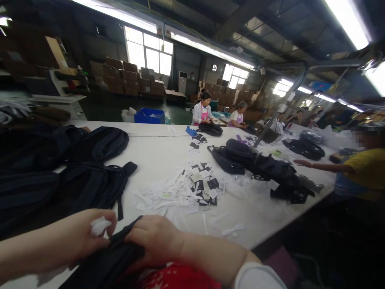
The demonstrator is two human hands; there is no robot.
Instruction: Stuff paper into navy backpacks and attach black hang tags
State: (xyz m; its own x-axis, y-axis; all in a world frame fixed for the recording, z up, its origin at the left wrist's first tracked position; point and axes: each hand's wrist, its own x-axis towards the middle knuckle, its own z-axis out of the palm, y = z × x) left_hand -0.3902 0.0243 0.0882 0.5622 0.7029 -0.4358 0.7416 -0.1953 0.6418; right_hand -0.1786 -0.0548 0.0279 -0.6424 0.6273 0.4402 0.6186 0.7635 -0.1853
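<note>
Here you are, both hands low at the near side, and the soft dark navy fabric piece [104, 263] lies right between and beneath them. Its long axis slants: lower end toward your body at the left, upper end away from you toward your right hand [153, 237]. That right grip has the fuller hold, fingers curled over the upper edge. Your left hand [99, 233] pinches a crumpled white wad [100, 226], its fingertips right by the fabric's edge; whether they nip the cloth too, I can't tell. So the right is your steadier anchor, I'd judge, and the left is the busy one.

Now the edges! The long white table [156, 154] stretches ahead, its near edge slanting up and away on your right. Dark navy backpacks [104, 144] crowd your left, one strap dangling close to your left hand. Beyond your right hand spreads a loose heap of white strips and black square tags [204, 186]. Between backpacks and heap, a strip of white tabletop shows: your best room, it seems, straight ahead.
</note>
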